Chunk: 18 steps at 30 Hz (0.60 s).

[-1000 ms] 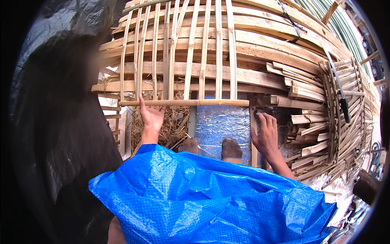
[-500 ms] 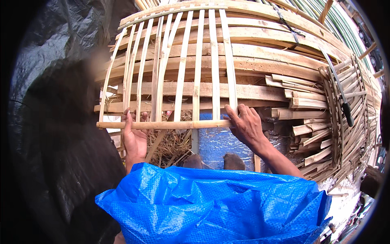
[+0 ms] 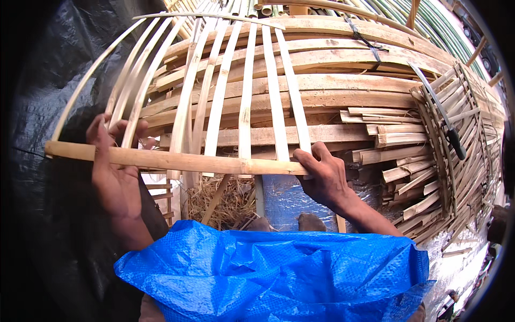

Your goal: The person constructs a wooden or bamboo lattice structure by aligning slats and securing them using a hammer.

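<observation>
A bamboo slat panel point(image 3: 204, 162) is held up before me. Its thick rail lies across the near side, thin upright slats run away from it, and a narrow strip joins their far ends. Near the rail's left end is my left hand point(image 3: 119, 185), its thumb in front of the rail and its fingers behind among the slats. My right hand point(image 3: 326, 177) pinches the rail's right end, fingers curled over it. The panel tilts, its left end closer to me. A blue plastic sheet point(image 3: 279, 268) covers my lap below both hands.
Long wooden planks point(image 3: 343, 99) lie stacked beyond the panel. On the right are bundled split strips point(image 3: 407, 172) and a black-handled blade point(image 3: 455, 142). Dark sheeting point(image 3: 59, 86) hangs at left. Dry shavings point(image 3: 225, 201) lie beside a blue board point(image 3: 292, 198).
The panel's left end has swung up toward me and left, carried by my left hand. My right hand stays near the same spot on the rail's right end.
</observation>
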{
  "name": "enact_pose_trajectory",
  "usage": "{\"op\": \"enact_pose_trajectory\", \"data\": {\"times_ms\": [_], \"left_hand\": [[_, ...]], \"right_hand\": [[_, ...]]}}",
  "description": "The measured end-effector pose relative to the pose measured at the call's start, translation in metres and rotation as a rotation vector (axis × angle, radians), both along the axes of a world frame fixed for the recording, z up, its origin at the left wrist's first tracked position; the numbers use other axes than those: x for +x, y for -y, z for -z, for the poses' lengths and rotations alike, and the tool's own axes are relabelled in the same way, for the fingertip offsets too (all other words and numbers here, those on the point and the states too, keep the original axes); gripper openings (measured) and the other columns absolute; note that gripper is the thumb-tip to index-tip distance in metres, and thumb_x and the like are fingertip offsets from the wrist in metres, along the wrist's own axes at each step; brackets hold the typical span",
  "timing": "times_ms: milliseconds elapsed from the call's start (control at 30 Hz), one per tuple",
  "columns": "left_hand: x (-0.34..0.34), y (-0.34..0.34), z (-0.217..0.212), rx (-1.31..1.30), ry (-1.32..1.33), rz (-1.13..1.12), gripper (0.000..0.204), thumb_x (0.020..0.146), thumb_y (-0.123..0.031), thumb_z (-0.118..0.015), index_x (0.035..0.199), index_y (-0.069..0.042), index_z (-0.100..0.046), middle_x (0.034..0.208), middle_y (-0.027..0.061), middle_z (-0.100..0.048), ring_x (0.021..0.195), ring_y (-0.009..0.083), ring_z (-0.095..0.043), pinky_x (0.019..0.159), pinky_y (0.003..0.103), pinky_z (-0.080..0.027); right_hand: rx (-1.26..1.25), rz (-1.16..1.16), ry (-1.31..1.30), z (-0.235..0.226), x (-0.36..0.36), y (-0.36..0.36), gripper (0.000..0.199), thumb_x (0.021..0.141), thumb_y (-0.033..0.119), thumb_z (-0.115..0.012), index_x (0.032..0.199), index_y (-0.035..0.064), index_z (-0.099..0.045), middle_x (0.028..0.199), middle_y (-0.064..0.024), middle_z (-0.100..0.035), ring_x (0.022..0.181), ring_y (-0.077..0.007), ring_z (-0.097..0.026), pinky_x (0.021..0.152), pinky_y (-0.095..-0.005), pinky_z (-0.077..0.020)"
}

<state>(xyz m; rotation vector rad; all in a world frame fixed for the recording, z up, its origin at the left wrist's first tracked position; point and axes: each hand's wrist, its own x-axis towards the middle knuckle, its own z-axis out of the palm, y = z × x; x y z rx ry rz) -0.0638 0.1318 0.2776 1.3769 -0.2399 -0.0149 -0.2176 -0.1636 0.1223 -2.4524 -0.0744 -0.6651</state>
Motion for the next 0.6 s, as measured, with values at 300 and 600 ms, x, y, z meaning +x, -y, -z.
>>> {"op": "enact_pose_trajectory", "data": {"times_ms": [300,600], "left_hand": [[0.043,0.122,-0.149,0.392,0.674,0.26,0.052,0.105,-0.039,-0.048,0.146,-0.008,-0.051,0.145,0.0125,-0.053,0.13,0.0273,-0.055,0.108,0.044,-0.044],[0.028,0.232,-0.11,0.939,1.35,0.395,0.059,0.104,-0.048,-0.05,0.148,-0.009,-0.049,0.151,0.0176,-0.048,0.141,0.0327,-0.046,0.116,0.045,-0.039]], "right_hand": [[0.609,-0.035,0.253,-0.017,0.046,-0.03,0.017,0.102,0.021,-0.061,0.104,0.0039,-0.062,0.078,-0.0036,-0.052,0.069,-0.0151,-0.049,0.063,-0.0303,-0.0413],[1.77,-0.308,0.237,-0.012,0.121,-0.063,0.03,0.106,0.039,-0.055,0.094,0.0118,-0.052,0.069,0.0067,-0.037,0.056,-0.0028,-0.032,0.048,-0.022,-0.0232]]}}
